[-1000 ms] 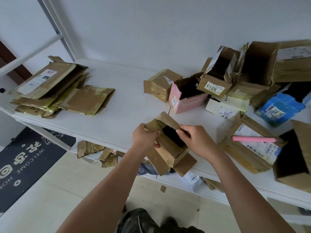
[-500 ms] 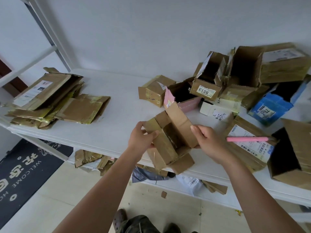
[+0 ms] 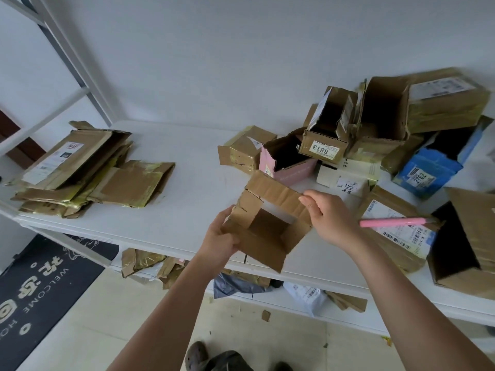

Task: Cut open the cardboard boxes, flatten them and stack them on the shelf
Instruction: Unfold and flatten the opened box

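Midair above the shelf [image 3: 171,204] edge: opened box [image 3: 267,226] between both hands, left hand [image 3: 222,242] gripping its near-left corner, right hand [image 3: 325,218] pinching its far flap.

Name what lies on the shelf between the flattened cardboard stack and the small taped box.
Nothing: in the head view, bare white shelf separates the flattened cardboard stack from the small taped box.

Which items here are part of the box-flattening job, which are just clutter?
Job:
- opened box, held by left hand and right hand
- flattened stack
- uncut boxes
- pink cutter
- shelf

Clutter:
- doormat
- cardboard scrap on floor
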Available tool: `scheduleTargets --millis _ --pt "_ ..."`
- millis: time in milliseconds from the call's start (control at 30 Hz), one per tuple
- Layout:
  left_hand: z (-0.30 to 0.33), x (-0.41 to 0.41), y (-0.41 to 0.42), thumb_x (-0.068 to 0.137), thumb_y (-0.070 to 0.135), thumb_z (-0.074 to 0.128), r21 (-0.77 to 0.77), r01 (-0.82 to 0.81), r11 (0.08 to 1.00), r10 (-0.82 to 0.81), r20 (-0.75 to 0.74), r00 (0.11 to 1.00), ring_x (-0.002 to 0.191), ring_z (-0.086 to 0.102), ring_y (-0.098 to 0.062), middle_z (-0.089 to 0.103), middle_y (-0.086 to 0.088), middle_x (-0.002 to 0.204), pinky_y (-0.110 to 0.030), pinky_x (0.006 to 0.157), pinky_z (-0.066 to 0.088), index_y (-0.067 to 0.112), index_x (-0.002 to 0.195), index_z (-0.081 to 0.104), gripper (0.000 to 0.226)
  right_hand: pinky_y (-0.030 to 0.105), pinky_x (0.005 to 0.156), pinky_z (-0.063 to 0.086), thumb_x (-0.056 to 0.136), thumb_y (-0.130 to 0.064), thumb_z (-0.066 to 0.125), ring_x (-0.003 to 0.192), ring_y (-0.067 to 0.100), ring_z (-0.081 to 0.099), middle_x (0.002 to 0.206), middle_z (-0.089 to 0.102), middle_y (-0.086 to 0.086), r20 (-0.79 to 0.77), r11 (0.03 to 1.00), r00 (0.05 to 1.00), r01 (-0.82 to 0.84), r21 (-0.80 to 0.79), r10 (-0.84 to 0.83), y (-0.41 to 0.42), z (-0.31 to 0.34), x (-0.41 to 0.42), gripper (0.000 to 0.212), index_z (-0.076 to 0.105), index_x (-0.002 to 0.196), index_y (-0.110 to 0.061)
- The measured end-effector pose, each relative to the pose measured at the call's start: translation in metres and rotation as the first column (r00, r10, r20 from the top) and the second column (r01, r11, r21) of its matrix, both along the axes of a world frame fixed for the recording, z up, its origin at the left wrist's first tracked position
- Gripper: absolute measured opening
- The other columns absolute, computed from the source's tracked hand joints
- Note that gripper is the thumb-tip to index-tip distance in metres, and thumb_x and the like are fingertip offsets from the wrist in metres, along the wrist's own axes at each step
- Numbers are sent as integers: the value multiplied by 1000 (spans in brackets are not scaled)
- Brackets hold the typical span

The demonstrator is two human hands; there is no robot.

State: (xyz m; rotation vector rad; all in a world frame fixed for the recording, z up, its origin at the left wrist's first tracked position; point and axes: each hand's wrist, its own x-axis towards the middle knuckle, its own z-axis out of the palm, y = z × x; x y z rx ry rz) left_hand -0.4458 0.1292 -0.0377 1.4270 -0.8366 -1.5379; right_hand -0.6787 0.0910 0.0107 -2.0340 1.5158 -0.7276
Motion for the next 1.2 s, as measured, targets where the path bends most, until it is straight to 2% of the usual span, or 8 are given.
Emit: scheduleTargets --millis 100,200,333,533,767,967,1067,1200 --pt "-4 5 -2 91 -15 50 -10 29 1000 -27 204 979 113 60 -25 61 -5 127 -38 85 59 28 134 55 62 4 54 37 104 -20 46 59 -13 51 60 44 -16 -8 1000 1000 4 12 -4 -7 -3 -1 18 52 87 -18" --pt "-5 5 -7 88 10 72 -36 70 997 -31 639 768 124 51 -26 46 -3 143 -36 98 51 22 139 47 57 10 52 37 104 -24 45 61 0 53 64 49 -13 -36 998 999 -18 56 20 -12 -5 4 21 58 88 -15" --pt "-1 -7 -9 78 44 79 -190 104 976 104 832 545 106 54 -19 46 0 135 -33 79 51 28 138 33 77 15 59 38 104 -28 44 69 3 53 72 54 -14 -13 995 998 -57 87 58 -19 0 12 21 56 89 -18" --pt "11 -13 -13 90 34 65 -332 280 901 187 878 440 73 54 -15 59 -1 89 -28 66 42 54 147 -4 92 8 61 41 98 -35 53 75 -4 58 80 63 -10 255 998 966 53 -45 -40 -19 5 7 23 65 95 -16" --pt "12 -14 -18 91 30 62 -306 293 906 149 877 457 64 50 -5 50 13 72 -16 53 33 54 150 -1 90 18 75 50 95 -35 61 92 11 62 101 60 -1 621 914 715 406 9 -323 22 -31 6 29 50 111 -14" --pt "8 -27 -16 92 36 60 -279 274 920 133 882 452 61 50 -4 47 17 71 -13 49 29 54 149 -1 86 25 78 55 75 -32 84 94 11 58 113 52 2 349 902 832 414 126 -431 15 -43 20 79 35 134 -14" --pt "5 -28 -14 92 36 60 -264 276 924 121 887 445 60 50 -6 47 16 70 -13 48 26 52 150 0 85 43 79 57 69 -35 88 95 25 62 111 60 11 262 853 811 497 161 -523 6 -47 22 87 35 135 -15" --pt "0 -29 -9 92 36 59 -255 278 926 110 887 448 62 51 -6 52 10 72 -16 50 30 51 150 1 84 39 69 55 69 -36 88 88 25 63 104 64 8 185 823 802 543 167 -568 -2 -54 25 82 37 130 -16"
